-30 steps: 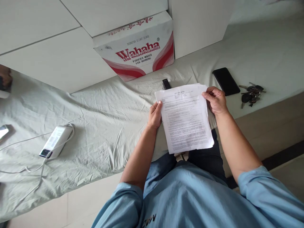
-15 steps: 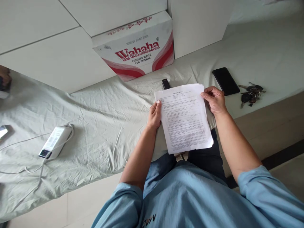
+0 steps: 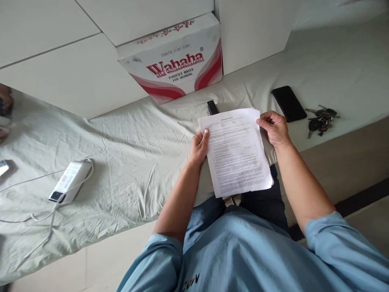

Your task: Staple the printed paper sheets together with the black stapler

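I hold a thin stack of printed white paper sheets (image 3: 236, 152) in front of me, above the edge of a bed covered with a pale green sheet (image 3: 127, 138). My left hand (image 3: 199, 147) grips the stack's left edge, thumb on top. My right hand (image 3: 274, 128) grips its upper right corner. The top page carries dense small print with a heading.
A Wahaha water carton (image 3: 174, 59) stands against the white wall. A small black device (image 3: 212, 107), a black phone (image 3: 289, 104) and a bunch of keys (image 3: 321, 120) lie on the bed. A white power bank (image 3: 70, 181) with cables lies at left. Another person's hand (image 3: 4, 106) shows at the far left edge.
My left thumb has slid slightly further onto the page's left edge. The stack and my right hand have hardly moved.
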`<state>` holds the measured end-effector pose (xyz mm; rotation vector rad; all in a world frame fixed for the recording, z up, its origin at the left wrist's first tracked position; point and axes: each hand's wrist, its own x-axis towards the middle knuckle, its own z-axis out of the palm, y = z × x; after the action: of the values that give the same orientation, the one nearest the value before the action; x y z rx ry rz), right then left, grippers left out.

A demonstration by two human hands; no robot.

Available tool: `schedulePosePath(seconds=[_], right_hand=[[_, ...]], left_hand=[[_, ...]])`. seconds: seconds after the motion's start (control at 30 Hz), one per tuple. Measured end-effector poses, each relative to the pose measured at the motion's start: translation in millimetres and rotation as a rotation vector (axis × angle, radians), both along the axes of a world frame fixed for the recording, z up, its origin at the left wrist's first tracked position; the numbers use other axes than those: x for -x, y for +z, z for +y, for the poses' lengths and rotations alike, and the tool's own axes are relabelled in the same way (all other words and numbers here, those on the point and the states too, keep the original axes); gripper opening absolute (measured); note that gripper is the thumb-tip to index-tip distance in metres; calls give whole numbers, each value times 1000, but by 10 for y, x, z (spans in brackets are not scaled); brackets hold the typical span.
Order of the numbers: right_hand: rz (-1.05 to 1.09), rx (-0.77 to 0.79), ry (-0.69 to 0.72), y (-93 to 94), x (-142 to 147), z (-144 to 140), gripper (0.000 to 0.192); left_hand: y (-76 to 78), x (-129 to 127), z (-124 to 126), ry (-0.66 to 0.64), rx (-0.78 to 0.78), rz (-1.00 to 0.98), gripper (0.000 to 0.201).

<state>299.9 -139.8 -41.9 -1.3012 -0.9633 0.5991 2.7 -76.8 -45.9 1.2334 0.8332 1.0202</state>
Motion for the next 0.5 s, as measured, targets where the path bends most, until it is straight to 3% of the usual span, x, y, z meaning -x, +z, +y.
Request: schedulePosePath(seconds=[0.4,0.5], right_hand=[[-53,-24,-20,-49,-27,25,59],[-26,-34,29,-61,-17,32,64]], left_hand=[[-19,12,-3,16,-25,12,59],[-19,19,-5,20,-37,12,59]])
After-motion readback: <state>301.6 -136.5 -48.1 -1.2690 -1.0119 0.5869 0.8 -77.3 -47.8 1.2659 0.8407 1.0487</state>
